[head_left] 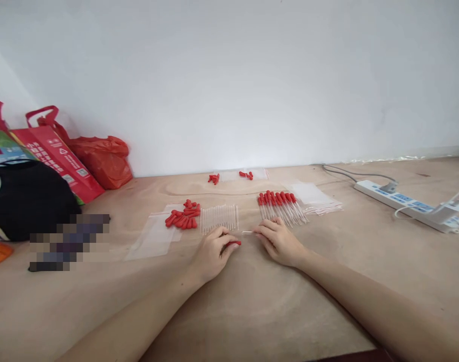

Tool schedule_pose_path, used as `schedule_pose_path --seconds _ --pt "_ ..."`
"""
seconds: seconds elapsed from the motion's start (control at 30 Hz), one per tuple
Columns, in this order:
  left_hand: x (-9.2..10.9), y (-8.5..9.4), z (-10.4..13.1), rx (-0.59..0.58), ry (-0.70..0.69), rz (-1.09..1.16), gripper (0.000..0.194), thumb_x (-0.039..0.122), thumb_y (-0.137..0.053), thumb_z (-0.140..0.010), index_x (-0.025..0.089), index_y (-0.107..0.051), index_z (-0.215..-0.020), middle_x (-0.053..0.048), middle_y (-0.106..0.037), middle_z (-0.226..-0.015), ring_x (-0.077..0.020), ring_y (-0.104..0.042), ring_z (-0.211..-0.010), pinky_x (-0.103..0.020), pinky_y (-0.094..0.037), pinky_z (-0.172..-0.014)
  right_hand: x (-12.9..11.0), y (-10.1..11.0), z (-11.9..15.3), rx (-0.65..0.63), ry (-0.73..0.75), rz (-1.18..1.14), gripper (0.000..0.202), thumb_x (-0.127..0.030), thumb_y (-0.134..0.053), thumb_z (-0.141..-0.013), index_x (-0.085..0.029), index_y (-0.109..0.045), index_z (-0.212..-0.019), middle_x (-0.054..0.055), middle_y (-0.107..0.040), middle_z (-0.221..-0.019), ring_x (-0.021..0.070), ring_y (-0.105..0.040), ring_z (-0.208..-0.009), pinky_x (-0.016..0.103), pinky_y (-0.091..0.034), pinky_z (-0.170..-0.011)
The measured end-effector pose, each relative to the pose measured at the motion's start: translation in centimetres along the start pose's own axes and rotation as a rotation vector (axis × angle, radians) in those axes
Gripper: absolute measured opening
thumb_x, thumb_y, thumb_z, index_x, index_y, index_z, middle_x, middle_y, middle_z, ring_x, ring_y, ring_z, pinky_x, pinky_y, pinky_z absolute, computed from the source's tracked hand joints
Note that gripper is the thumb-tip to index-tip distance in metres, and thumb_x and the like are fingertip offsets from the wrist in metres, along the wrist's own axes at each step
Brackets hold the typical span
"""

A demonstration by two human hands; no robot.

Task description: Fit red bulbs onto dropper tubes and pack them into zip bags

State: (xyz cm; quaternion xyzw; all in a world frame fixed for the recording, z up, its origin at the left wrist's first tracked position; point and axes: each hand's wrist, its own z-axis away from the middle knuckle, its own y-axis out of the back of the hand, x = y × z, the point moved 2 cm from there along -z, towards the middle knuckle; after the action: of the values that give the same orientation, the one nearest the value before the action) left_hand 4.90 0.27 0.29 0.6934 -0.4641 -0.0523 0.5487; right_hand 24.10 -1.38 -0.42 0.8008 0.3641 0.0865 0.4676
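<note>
My left hand (215,251) is closed on a red rubber piece (235,243), whose end sticks out towards the right. My right hand (276,240) pinches a thin clear tube (248,232) that points left, a short way from the red piece. Behind my left hand lie a row of clear tubes (219,217) and, left of them, a pile of red rubber pieces (182,219) on clear plastic bags (154,236). Several tubes with red tops (278,201) lie side by side just behind my right hand.
Small red pieces (214,178) and bags lie near the wall. More clear bags (314,196) and a white power strip (406,203) with cables are at right. Red bags (101,158), a black bag (33,196) and a blurred dark object (73,241) stand or lie at left.
</note>
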Motion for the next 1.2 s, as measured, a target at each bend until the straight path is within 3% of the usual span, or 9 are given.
schedule_pose_path --seconds 0.37,0.57,0.9,1.2 --pt "0.5 0.2 0.0 0.016 0.022 -0.149 0.011 0.026 -0.043 -0.086 0.022 -0.054 -0.088 0.002 -0.066 -0.088 -0.0162 -0.057 -0.086 -0.041 -0.019 -0.091 0.0 0.3 0.0 0.04 0.035 -0.051 0.016 -0.019 -0.041 -0.085 -0.019 -0.056 -0.091 0.002 -0.061 -0.082 0.0124 -0.053 -0.075 0.033 -0.028 -0.078" --pt "0.5 0.1 0.2 0.04 -0.035 -0.149 0.02 0.025 -0.039 -0.088 0.026 -0.055 -0.101 0.0 -0.066 -0.092 -0.017 -0.057 -0.088 -0.042 -0.016 -0.091 -0.3 0.2 -0.1 0.003 0.041 -0.043 0.017 -0.02 -0.04 -0.086 -0.02 -0.056 -0.092 0.002 -0.062 -0.084 0.0124 -0.054 -0.076 0.033 -0.028 -0.079" --pt "1.2 0.3 0.2 0.066 -0.115 -0.135 0.02 0.027 -0.041 -0.087 0.022 -0.059 -0.079 0.003 -0.066 -0.074 -0.0135 -0.058 -0.073 -0.037 -0.018 -0.089 -0.2 -0.2 0.2 0.016 0.112 -0.117 0.018 -0.021 -0.043 -0.085 -0.02 -0.059 -0.094 0.003 -0.063 -0.08 0.012 -0.053 -0.07 0.033 -0.027 -0.075" --pt "1.3 0.3 0.4 0.056 -0.145 -0.17 0.021 0.025 -0.04 -0.087 0.021 -0.058 -0.077 0.002 -0.065 -0.072 -0.0139 -0.057 -0.072 -0.04 -0.018 -0.091 -1.3 0.1 -0.1 0.03 0.161 0.062 0.022 -0.019 -0.039 -0.084 -0.017 -0.061 -0.079 0.001 -0.056 -0.065 0.0099 -0.042 -0.055 0.031 -0.022 -0.063"
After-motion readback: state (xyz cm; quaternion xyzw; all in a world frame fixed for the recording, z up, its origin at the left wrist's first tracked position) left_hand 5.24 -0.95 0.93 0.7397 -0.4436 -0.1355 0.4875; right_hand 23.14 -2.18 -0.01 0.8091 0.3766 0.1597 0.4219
